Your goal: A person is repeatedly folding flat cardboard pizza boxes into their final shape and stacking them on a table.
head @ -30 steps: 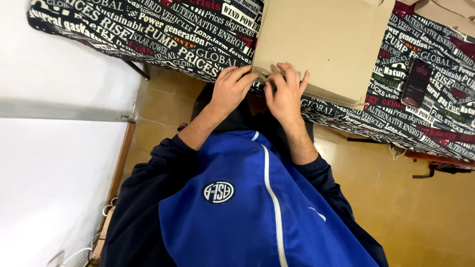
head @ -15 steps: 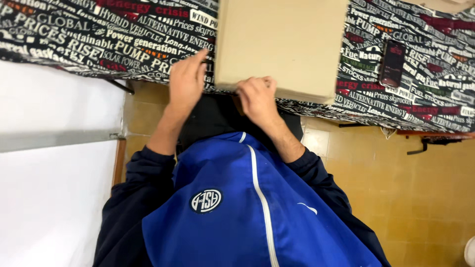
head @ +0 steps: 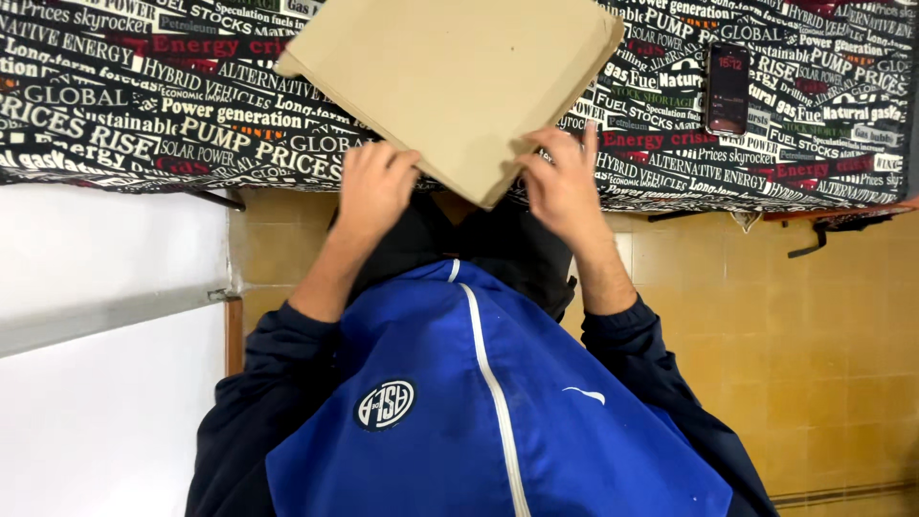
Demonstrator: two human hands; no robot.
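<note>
Head view: cardboard sheet (head: 459, 86) between left hand (head: 375, 187) and right hand (head: 565, 182); both grip its edges.

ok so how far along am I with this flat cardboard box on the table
Done: the flat cardboard box lies closed on the word-printed tablecloth, turned at an angle, one corner hanging over the table edge. In hand: your left hand and right hand grip the two edges beside that corner. Left: nothing shows it opened or folded further. The phone lies apart, untouched.

Cardboard box (head: 459, 86) on tablecloth (head: 144, 105), phone (head: 728, 88) to its right.
</note>
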